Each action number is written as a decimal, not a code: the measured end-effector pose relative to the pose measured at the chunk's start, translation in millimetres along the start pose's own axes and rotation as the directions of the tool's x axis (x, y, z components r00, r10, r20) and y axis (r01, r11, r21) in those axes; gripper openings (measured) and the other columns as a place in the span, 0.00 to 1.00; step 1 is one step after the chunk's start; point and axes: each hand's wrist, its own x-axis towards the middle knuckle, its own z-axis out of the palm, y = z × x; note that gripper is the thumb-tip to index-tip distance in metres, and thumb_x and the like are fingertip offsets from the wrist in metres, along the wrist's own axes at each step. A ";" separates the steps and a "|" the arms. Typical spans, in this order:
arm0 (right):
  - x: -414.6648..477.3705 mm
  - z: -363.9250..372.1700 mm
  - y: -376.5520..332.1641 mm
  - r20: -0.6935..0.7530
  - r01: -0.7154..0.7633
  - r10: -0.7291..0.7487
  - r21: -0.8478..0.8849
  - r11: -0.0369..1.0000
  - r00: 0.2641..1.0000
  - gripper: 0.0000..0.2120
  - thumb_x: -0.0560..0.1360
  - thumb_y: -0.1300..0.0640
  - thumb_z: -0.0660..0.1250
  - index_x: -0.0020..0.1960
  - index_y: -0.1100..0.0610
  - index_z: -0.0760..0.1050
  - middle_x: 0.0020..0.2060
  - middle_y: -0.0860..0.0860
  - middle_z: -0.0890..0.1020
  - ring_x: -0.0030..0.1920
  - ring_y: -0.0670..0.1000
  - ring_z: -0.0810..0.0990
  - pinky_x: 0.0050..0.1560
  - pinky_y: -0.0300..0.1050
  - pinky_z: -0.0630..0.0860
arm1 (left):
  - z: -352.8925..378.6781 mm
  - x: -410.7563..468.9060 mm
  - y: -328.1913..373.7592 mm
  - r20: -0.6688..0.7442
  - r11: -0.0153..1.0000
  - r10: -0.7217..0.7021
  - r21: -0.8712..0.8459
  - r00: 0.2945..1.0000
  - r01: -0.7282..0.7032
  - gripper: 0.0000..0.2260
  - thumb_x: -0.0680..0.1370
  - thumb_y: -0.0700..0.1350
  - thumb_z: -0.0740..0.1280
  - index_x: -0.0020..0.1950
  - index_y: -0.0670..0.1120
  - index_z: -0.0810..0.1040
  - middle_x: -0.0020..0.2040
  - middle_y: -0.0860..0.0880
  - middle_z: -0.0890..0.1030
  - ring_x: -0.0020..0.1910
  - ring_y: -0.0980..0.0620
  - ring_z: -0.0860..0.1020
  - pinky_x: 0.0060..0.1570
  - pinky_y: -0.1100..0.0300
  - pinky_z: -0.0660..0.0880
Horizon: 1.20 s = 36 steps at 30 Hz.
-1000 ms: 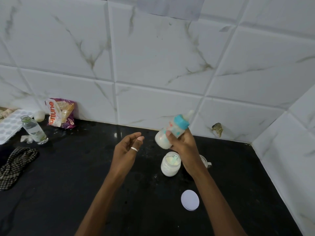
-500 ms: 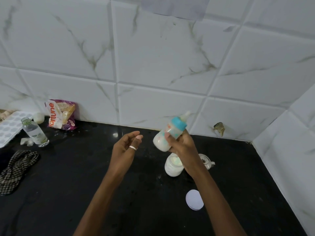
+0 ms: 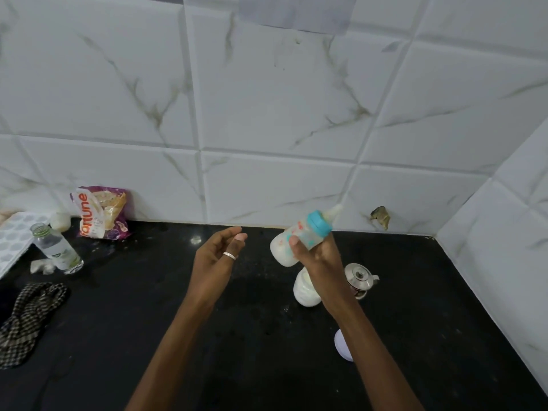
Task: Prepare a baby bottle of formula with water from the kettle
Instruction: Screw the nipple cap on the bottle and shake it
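My right hand (image 3: pixel 321 256) grips a baby bottle (image 3: pixel 299 237) with a teal collar and a pale teat; it is tilted, teat up to the right, with white milk in its base. My left hand (image 3: pixel 218 256), a ring on one finger, hovers open to the left of the bottle, apart from it. Under my right hand stands a white formula jar (image 3: pixel 305 292), partly hidden. Its round white lid (image 3: pixel 342 348) lies on the black counter, half covered by my forearm. A small steel kettle (image 3: pixel 360 278) sits right of the jar.
At the back left stand a purple Fortune packet (image 3: pixel 100 213), a small clear bottle (image 3: pixel 56 247) and a white tray (image 3: pixel 12 241). A checked cloth (image 3: pixel 28 315) lies at the left edge. Tiled walls close the back and right side of the counter (image 3: pixel 148 307).
My right hand has kept the tilted bottle at about the same spot, shifting it slightly. My left hand stays open beside it. The view has drifted, so my forearm now covers part of the lid.
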 end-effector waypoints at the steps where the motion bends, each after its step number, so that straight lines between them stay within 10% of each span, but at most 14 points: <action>1: 1.0 -1.0 0.1 -0.047 0.013 -0.012 0.028 1.000 0.999 0.18 0.79 0.63 0.71 0.65 0.52 0.73 0.59 0.48 0.83 0.57 0.40 0.84 0.58 0.37 0.80 | 0.6 0.4 0.5 0.006 1.000 -0.001 -0.005 1.000 0.001 0.08 0.81 0.46 0.71 0.60 0.54 0.83 0.56 0.53 0.87 0.59 0.54 0.84 0.62 0.55 0.79; 12: -5.0 -19.3 -14.7 -0.144 0.027 -0.014 0.085 0.996 0.989 0.27 0.71 0.53 0.80 0.66 0.56 0.74 0.61 0.55 0.84 0.62 0.54 0.84 0.67 0.59 0.78 | 5.8 -7.6 2.0 0.031 1.000 -0.013 -0.012 0.999 0.013 0.08 0.82 0.46 0.71 0.60 0.54 0.82 0.56 0.52 0.87 0.60 0.54 0.84 0.65 0.52 0.79; 23: -12.4 -30.7 -11.3 -0.018 -0.019 0.019 0.008 1.000 1.000 0.24 0.73 0.59 0.79 0.66 0.56 0.76 0.60 0.53 0.85 0.62 0.54 0.84 0.61 0.47 0.82 | 18.3 -17.1 8.0 0.057 1.000 -0.013 -0.003 0.998 0.013 0.08 0.82 0.46 0.70 0.59 0.55 0.82 0.55 0.54 0.87 0.59 0.55 0.84 0.67 0.51 0.78; 27: -12.9 -30.0 -12.1 -0.195 0.062 -0.023 0.197 0.978 0.981 0.23 0.71 0.54 0.77 0.64 0.50 0.75 0.59 0.52 0.84 0.62 0.53 0.84 0.59 0.52 0.82 | 19.1 -19.7 8.7 0.043 1.000 -0.008 0.001 0.999 0.008 0.08 0.81 0.46 0.71 0.59 0.55 0.82 0.55 0.54 0.87 0.59 0.55 0.84 0.67 0.50 0.78; 31: -20.5 -30.5 -5.1 0.001 -0.045 0.045 0.006 0.999 0.999 0.27 0.71 0.55 0.80 0.67 0.55 0.75 0.58 0.51 0.85 0.60 0.52 0.85 0.58 0.45 0.82 | 21.5 -22.6 10.2 0.042 1.000 -0.014 0.002 0.999 0.014 0.08 0.81 0.46 0.71 0.59 0.56 0.82 0.56 0.53 0.87 0.59 0.55 0.84 0.67 0.50 0.78; 36: -15.7 -34.6 -7.3 -0.149 0.017 0.010 0.177 0.984 0.989 0.23 0.73 0.53 0.77 0.65 0.48 0.74 0.58 0.48 0.85 0.61 0.51 0.84 0.59 0.50 0.82 | 21.8 -25.7 9.7 0.033 1.000 -0.003 0.006 0.999 0.003 0.08 0.81 0.46 0.71 0.59 0.55 0.82 0.56 0.52 0.87 0.59 0.54 0.84 0.67 0.49 0.78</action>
